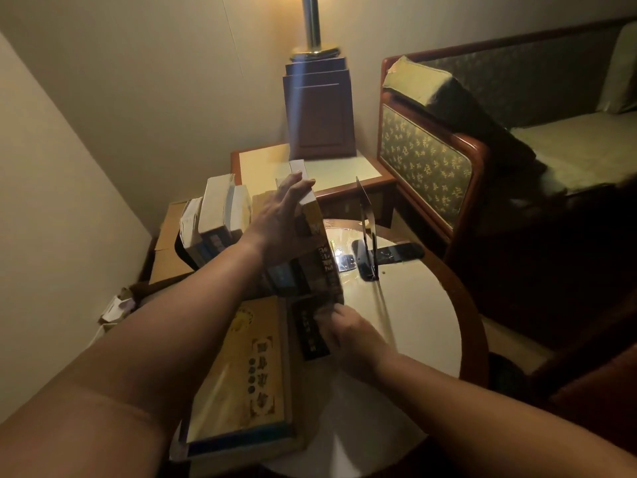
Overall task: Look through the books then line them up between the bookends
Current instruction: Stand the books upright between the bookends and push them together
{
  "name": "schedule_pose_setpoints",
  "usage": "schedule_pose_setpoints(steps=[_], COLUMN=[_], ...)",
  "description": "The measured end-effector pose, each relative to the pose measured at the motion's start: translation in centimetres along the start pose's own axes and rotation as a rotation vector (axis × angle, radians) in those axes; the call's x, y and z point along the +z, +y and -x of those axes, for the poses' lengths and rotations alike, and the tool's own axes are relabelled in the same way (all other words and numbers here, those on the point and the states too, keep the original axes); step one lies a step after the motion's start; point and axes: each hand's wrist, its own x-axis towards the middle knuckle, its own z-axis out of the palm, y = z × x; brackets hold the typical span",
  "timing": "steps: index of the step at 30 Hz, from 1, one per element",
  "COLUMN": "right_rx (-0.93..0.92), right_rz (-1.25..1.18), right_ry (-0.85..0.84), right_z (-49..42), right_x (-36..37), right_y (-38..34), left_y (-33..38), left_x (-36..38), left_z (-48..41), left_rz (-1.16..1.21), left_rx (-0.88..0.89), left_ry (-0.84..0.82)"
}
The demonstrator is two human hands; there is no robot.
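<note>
A row of upright books (220,222) stands on the round table (413,315), leaning left. My left hand (279,219) lies flat over the top of the rightmost upright book (322,250), fingers spread. My right hand (344,331) grips the lower edge of a dark book (310,334) at the foot of the row. A large yellow book (248,370) lies flat in front. A black metal bookend (368,232) stands to the right of the row, apart from it. The left bookend is hidden behind the books.
A lamp with a dark wooden base (319,112) stands on a square side table (306,170) behind. A patterned armchair (448,160) stands at the right. Cardboard boxes (169,250) sit at the left by the wall.
</note>
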Motion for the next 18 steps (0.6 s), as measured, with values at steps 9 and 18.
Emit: schedule_pose_setpoints(steps=[9,18], right_rx=[-0.187,-0.079], right_rz=[0.276,0.25], right_ry=[-0.25,-0.283], right_z=[1.8,4.7], right_x=[-1.5,-5.9], right_y=[0.9,3.3], left_y=[0.2,0.1], left_x=[0.0,0.2], left_z=[-0.1,-0.2], left_rz=[0.009,-0.033], left_rx=[-0.028,0.017], left_ry=[-0.013,0.005])
